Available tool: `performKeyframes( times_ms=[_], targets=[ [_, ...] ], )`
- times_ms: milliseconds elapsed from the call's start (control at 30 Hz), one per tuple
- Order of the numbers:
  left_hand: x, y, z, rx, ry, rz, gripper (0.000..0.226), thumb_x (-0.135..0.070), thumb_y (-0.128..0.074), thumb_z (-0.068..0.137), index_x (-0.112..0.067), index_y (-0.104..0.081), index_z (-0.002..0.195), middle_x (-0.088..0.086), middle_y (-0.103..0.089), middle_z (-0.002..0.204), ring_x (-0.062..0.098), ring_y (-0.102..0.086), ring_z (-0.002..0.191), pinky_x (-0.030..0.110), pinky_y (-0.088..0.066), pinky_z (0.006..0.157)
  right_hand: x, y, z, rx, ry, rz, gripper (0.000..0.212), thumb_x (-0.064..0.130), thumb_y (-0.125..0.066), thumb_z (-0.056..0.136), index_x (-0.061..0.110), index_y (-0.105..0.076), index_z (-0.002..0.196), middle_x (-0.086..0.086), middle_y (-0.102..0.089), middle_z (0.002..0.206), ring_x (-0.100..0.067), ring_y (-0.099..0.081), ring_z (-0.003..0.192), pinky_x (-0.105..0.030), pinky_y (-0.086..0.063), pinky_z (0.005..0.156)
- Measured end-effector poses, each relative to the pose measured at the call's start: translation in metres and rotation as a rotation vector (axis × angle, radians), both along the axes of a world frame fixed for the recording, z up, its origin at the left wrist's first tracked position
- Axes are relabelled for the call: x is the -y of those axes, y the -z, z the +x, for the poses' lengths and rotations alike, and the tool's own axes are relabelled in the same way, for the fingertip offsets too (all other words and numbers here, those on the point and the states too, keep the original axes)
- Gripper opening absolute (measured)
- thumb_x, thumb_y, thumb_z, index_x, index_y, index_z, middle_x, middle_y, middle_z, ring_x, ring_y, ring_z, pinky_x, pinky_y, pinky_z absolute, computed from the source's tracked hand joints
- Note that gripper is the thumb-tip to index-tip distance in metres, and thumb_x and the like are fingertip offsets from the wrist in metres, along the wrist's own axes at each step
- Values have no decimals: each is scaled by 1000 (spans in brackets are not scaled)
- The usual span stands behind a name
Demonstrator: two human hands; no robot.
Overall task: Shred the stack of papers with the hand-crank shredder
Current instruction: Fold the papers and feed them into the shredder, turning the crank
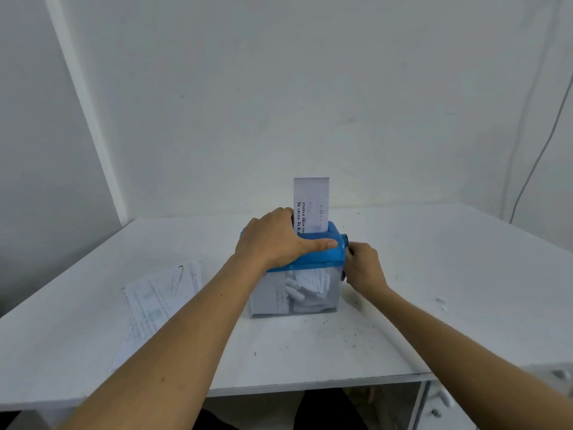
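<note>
A small hand-crank shredder [313,262] with a blue top and a clear bin stands mid-table. A folded printed sheet [311,203] sticks upright out of its slot. Shredded paper [307,285] fills the bin below. My left hand [276,240] lies over the blue top, its thumb stretched along the front edge and its fingers wrapped over the back beside the sheet. At the shredder's right side my right hand [362,268] grips the crank handle [344,243]; most of the handle is hidden by its fingers. A stack of papers [155,301] lies flat to the left.
The white table [434,305] meets white walls at the back and left. Dark specks and small paper bits dot the surface in front and right of the shredder. A cable [539,156] hangs down the right wall. A drawer unit [440,405] sits under the table's right end.
</note>
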State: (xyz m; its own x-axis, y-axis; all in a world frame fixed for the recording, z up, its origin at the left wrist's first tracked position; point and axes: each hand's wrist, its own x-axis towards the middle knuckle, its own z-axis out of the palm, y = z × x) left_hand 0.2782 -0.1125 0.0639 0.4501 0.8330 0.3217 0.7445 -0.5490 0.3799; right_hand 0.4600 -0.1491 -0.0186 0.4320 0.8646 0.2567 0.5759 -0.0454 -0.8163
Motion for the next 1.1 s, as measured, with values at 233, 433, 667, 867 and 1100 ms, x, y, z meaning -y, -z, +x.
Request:
performKeyframes(
  times_ms=[233,433,667,867,1100],
  targets=[
    [0,0,0,-112,-20,-25,103,-103,-41,55,-39,-54,134,-15,-62,131,14,-56,89,33,-55,80,58,-28,-5,-46,-78,-196,43,26,-44,105,-1,-63,78,-14,-71,65,-24,-71,55,-25,-54,51],
    [2,-5,-1,-127,-5,-14,92,-100,-46,60,-39,-59,127,-14,-67,114,10,-59,85,30,-53,73,90,-90,12,74,-362,-172,40,43,-60,95,5,-69,84,-8,-73,76,-17,-73,74,-27,-55,64],
    [2,-3,-1,-123,-4,-7,88,-98,-48,62,-38,-63,125,-10,-70,110,14,-61,85,32,-53,76,26,-114,21,114,-203,33,40,49,-68,89,9,-67,82,-2,-72,77,-16,-73,72,-26,-58,60],
    [-2,-1,-2,-101,-1,-4,87,-98,-49,61,-37,-64,121,-11,-70,108,14,-62,87,34,-54,82,-28,-81,16,190,-99,162,27,30,-69,92,13,-52,80,2,-59,79,-18,-57,65,-26,-48,53],
    [-4,5,2,-134,-41,86,83,-103,-38,58,-30,-60,91,-10,-64,86,15,-60,80,39,-48,86,-18,-1,3,-184,21,-20,28,8,-47,100,4,-62,77,-16,-64,71,-21,-56,57,-29,-48,51]
  ],
)
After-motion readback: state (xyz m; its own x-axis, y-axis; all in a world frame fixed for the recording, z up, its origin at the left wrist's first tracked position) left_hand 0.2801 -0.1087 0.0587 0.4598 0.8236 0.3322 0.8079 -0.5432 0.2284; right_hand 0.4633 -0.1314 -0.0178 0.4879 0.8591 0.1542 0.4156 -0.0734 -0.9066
